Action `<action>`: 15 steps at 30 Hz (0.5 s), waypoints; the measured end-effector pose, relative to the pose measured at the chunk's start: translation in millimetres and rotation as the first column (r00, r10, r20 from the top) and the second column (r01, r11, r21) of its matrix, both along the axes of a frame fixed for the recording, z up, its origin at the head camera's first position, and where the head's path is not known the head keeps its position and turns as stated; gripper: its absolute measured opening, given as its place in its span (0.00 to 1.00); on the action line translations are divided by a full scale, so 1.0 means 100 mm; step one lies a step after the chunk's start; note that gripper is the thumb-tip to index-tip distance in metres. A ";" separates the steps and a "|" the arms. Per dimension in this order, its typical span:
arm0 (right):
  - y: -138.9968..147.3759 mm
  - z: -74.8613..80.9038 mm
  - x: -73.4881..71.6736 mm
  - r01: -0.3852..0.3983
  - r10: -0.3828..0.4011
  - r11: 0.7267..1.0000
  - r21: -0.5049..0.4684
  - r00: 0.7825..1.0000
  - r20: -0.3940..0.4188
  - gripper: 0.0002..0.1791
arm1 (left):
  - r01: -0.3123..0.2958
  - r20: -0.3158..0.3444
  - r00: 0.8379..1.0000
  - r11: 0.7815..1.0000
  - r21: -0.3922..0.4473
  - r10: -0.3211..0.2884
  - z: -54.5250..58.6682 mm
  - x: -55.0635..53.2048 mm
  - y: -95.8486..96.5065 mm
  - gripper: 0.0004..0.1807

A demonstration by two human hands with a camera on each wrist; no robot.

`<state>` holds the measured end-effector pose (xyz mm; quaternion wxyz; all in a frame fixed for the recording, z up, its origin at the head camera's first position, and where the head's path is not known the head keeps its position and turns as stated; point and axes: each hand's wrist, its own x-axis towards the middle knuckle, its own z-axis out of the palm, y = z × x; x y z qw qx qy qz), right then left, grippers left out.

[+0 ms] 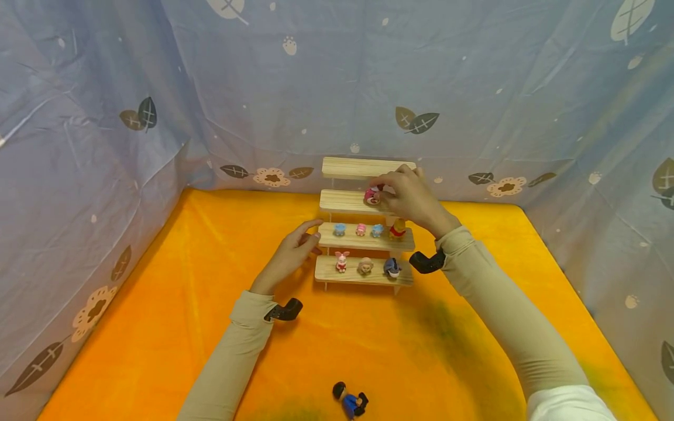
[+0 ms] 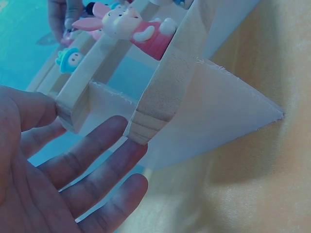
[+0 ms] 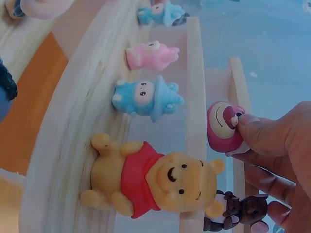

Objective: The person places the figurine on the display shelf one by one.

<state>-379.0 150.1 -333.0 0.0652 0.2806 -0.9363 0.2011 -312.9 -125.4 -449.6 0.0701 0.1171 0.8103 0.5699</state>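
Note:
My right hand (image 1: 413, 196) pinches a pink bear figurine (image 3: 223, 128) between thumb and fingers at the third tier of a stepped wooden display shelf (image 1: 337, 202). Below its other fingers sits a dark brown figurine (image 3: 238, 211), partly covered. The left hand (image 1: 288, 251) is at the shelf's left side, with spread fingers touching the ends of the lower boards. On the second tier stand a yellow bear in a red shirt (image 3: 146, 179), two blue figurines and a pink one (image 3: 153, 56). The bottom tier carries a pink piglet (image 1: 341, 262), a tan figurine (image 1: 365, 267) and a blue-grey donkey (image 1: 392, 268).
A small doll in blue with black hair (image 1: 350, 402) lies on the orange cloth (image 1: 210, 245) near the front. Leaf-patterned fabric (image 1: 295, 99) hangs behind the shelf and along both sides. The shelf's top board (image 1: 358, 168) rises at the back.

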 end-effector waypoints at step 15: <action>0.01 0.03 0.02 -0.014 0.015 0.999 0.037 1.000 -0.017 0.13 | 0.005 0.012 1.000 1.000 -0.017 -0.005 -0.01 0.01 0.00 0.25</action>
